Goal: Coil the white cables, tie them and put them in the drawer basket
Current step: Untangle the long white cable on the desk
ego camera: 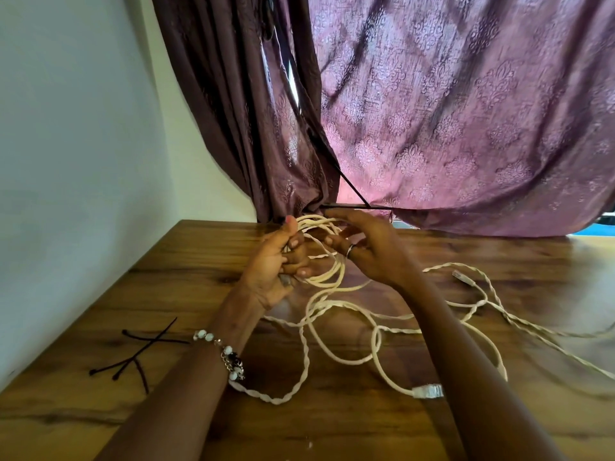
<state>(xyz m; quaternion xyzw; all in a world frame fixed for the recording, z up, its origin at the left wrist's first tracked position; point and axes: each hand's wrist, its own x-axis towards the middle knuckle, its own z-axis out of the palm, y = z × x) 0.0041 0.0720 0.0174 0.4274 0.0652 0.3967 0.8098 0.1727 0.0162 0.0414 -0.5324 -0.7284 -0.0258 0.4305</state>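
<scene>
My left hand [278, 261] grips a small coil of white cable [327, 274] held upright above the wooden table [166, 277]. My right hand [369, 247], with a ring on one finger, is at the coil's upper right with spread fingers touching the loops. The loose rest of the white cables [376, 331] lies tangled on the table below and to the right of my hands. Two clear plug ends show, one [429, 391] near the front and one [461, 276] at the right. Several dark ties [139, 354] lie on the table at the left. No drawer basket is in view.
A dark purple curtain [432, 111] hangs behind the table and touches its back edge. A thin black cord [352, 191] runs down the curtain to the table. A pale wall [66, 161] borders the table on the left.
</scene>
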